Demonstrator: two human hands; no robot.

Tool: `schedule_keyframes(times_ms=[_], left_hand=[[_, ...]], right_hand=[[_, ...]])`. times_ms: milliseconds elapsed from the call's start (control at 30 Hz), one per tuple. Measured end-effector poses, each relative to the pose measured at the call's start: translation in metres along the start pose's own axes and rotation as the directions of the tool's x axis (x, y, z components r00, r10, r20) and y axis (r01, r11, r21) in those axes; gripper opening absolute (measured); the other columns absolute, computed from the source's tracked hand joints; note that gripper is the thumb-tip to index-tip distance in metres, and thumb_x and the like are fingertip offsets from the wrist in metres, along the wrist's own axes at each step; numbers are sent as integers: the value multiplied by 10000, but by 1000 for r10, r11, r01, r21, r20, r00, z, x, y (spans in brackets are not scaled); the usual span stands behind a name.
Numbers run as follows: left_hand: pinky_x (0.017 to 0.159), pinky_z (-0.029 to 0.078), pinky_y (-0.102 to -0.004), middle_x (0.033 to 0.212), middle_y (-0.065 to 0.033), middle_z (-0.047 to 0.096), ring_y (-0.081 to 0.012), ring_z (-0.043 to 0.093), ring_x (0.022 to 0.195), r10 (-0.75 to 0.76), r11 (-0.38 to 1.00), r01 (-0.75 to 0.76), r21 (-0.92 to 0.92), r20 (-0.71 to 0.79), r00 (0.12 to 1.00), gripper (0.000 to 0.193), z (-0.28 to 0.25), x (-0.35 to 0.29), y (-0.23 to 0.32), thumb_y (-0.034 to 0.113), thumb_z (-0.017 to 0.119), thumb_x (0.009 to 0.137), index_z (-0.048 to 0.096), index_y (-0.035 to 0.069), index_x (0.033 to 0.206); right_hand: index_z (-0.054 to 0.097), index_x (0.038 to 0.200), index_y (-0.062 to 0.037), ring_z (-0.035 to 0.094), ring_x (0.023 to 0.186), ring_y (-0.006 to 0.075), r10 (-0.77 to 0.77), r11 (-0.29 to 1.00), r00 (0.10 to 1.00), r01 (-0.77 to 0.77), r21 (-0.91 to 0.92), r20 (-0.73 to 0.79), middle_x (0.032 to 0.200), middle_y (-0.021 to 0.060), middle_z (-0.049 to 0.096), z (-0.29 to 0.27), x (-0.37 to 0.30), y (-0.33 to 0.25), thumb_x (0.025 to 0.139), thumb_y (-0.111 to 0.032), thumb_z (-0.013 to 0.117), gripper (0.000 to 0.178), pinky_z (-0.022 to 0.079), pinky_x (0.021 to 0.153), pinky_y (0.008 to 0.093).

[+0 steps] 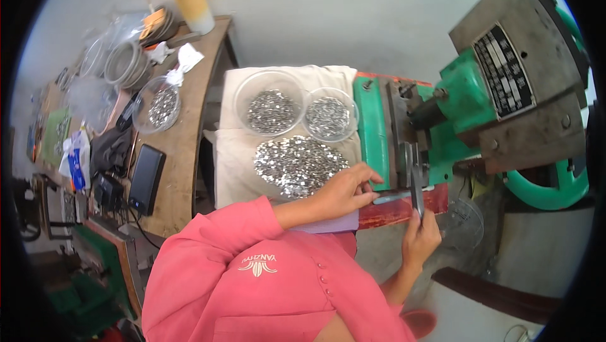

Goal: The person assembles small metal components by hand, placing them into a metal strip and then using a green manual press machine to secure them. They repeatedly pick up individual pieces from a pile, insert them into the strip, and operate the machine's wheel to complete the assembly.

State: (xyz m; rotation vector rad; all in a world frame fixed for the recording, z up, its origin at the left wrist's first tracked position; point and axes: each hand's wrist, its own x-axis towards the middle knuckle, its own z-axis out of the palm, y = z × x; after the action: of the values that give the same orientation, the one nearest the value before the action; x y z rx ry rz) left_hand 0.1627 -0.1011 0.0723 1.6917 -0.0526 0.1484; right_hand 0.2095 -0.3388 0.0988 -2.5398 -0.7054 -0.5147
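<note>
My left hand (346,192) is at the right edge of a heap of small shiny metal pieces (297,162) on a pale cloth. Its fingers are bent together towards the thumb; whatever they may pinch is too small to make out. My right hand (421,238) grips the near end of long metal tweezers (417,185), whose far end reaches into the work area of a green press (454,115). The tips are hard to see there. A grey-blue strip (392,199) lies by the press's front edge, between my hands.
Two clear round tubs (270,132) (330,138) of metal pieces stand behind the heap. On the wooden side table (183,171) at left are another tub (140,124), a black power bank (148,178) and a yellow bottle (197,11). The press's green handwheel (543,198) sits at right.
</note>
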Motion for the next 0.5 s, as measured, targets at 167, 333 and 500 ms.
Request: schedule_keyframes(times_ms=[167,333,500], left_hand=[[855,535,-291,1156,-120,613,-159,661,975,-95,930,106,-351,47,994,423,-20,-48,-2,49,707,890,576,1,1289],[964,499,-281,1275,-147,584,-167,606,1138,-210,782,283,-555,193,958,545,-39,-93,-2,13,670,926,476,6,1435],[905,523,-259,1097,-89,677,-146,670,973,-346,879,353,-321,81,935,270,-67,-144,-16,-6,639,940,681,-24,1206]], right_hand=[[622,831,-14,571,528,201,189,888,945,-281,365,267,644,83,604,-40,-25,-10,930,-148,598,168,428,525,347],[661,864,5,614,582,170,-133,778,794,-287,558,593,675,78,641,-9,-30,-40,915,-120,613,143,454,563,300],[661,893,-8,623,577,196,-288,693,615,-394,603,734,680,95,634,39,-18,-78,938,-134,626,139,457,561,308]])
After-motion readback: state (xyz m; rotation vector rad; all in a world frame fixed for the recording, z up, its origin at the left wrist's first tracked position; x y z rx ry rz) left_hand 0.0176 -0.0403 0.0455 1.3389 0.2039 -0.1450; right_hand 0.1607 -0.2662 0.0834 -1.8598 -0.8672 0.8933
